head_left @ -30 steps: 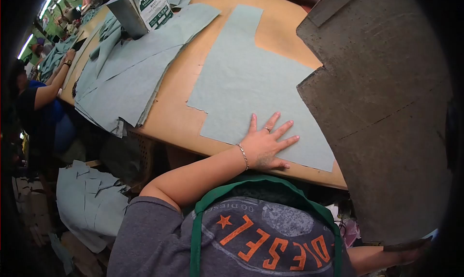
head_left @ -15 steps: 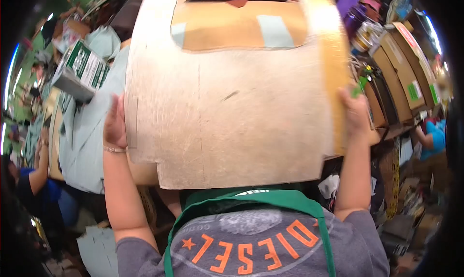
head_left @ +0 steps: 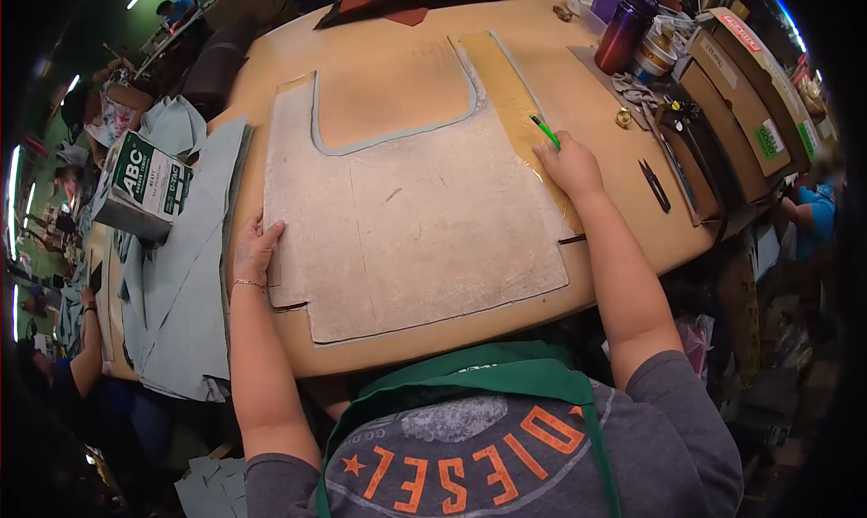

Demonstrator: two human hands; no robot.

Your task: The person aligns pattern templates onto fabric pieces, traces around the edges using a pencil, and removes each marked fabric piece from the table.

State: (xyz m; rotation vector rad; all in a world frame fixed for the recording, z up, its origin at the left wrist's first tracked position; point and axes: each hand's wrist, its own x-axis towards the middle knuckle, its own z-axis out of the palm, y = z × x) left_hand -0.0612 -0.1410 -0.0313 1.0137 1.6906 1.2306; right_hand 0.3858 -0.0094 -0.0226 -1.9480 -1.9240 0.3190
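Note:
A large worn, whitish U-shaped template (head_left: 415, 238) lies flat on the tan worktable (head_left: 397, 93), with yellowish tape on its arms. Along its cutout and right arm shows a thin grey-blue border of a sheet (head_left: 397, 140) beneath. My left hand (head_left: 256, 251) grips the template's left edge, thumb on top and the other fingers partly hidden. At the right edge, my right hand (head_left: 573, 169) is closed around a green pencil or pen (head_left: 545, 131) with a dark tip. The hand rests against the taped edge.
Left of the template lie grey-blue sheets (head_left: 185, 292) with an ABC can (head_left: 143, 188) on them. To the right are black thread snips (head_left: 655, 186), a dark red bottle (head_left: 625, 32) and cardboard boxes (head_left: 736, 121). Dark red material (head_left: 411, 1) lies at the far edge. Other people work around.
The template, raised and tilted toward me before, now lies flat on the table. Both hands have come down with it, and the pencil is plainly visible in my right hand.

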